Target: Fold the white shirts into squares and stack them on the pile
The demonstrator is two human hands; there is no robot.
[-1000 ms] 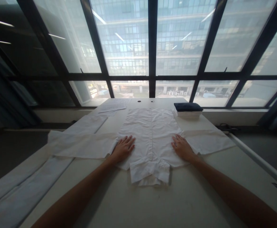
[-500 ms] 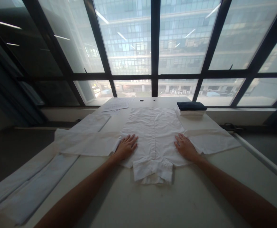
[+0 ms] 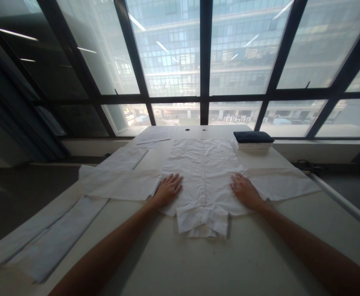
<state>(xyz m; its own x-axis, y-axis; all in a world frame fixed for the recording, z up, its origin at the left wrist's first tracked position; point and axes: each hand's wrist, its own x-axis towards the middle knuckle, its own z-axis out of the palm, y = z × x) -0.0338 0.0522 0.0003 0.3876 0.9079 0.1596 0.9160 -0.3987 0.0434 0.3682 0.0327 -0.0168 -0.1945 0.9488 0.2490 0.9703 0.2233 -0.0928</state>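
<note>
Though the head turns slightly left, nothing shifts on the desk: left hand and right hand keep their places, flat on the shirt, fingers slightly apart, gripping nothing. Shirt mid-desk, collar toward near edge, sleeves out to both sides, one over white cloth along left edge. No new fold; seems a pause, shirt simply held down. Stack near far right corner.

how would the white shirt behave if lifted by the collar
The white shirt would probably hang limp, since creases run across its body. Its sleeves, spread to either side, would likely droop. It seems light for its size, lying thin and flat on the table.
</note>
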